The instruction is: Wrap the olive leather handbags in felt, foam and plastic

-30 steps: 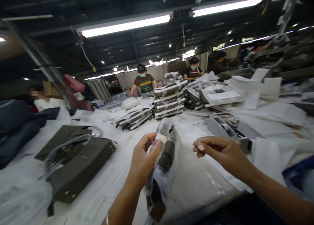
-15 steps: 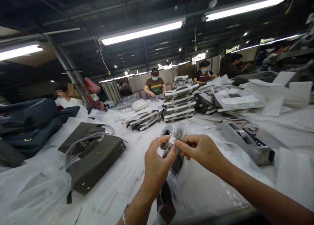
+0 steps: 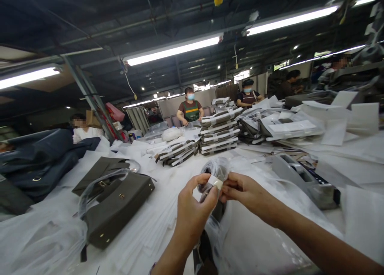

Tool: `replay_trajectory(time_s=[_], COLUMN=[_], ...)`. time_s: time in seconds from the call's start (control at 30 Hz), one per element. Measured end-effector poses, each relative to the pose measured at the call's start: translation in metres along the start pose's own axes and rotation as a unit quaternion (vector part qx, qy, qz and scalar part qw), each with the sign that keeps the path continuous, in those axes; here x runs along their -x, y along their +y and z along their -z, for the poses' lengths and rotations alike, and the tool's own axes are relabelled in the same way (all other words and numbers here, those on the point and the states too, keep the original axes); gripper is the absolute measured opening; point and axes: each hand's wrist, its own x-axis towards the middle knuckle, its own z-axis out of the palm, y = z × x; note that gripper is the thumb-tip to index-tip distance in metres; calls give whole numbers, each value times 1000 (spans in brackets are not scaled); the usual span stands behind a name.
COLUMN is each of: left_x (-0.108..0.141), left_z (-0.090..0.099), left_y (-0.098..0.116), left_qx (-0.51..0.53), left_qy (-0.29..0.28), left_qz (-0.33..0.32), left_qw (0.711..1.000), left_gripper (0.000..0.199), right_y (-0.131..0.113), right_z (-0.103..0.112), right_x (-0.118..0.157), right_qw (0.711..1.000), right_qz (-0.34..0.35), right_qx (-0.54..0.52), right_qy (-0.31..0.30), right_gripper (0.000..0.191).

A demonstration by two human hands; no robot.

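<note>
A rolled strap in clear plastic stands up from the table at the centre, its wrapped length trailing down toward the front edge. Across the roll's near side lies a small white piece. My left hand grips the roll from the left, thumb and forefinger at the white piece. From the right, my right hand has its fingers closed on the roll's side, by the other end of that piece. A dark olive handbag with a plastic-wrapped handle lies to the left.
Behind the roll rises a stack of wrapped olive pieces. A grey tape dispenser is on the right. Dark blue bags fill the far left. White sheets cover much of the table. People sit or stand beyond it.
My right fingers have moved from the middle of the white piece to the roll's right side. The white piece now shows more fully, lying across the roll. The view has shifted slightly.
</note>
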Motion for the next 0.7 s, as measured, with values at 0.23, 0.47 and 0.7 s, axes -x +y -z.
replay_trajectory(time_s=[0.23,0.47,0.7], left_x=[-7,-3,-13], left_z=[2,-3,4], left_y=[-2,4,-2], left_qx=[50,47,77], left_qy=[-27,-45,-72], left_qz=[15,4,8], left_qw=[998,998,994], left_gripper=[25,23,23], right_y=[8,13,1], right_z=[0,-4,-2], right_x=[-10,-15,-17], right_qw=[999,988,957], right_qz=[30,53,49], right_qx=[26,120,264], right_qy=[14,79,114], right_gripper=[24,15,15])
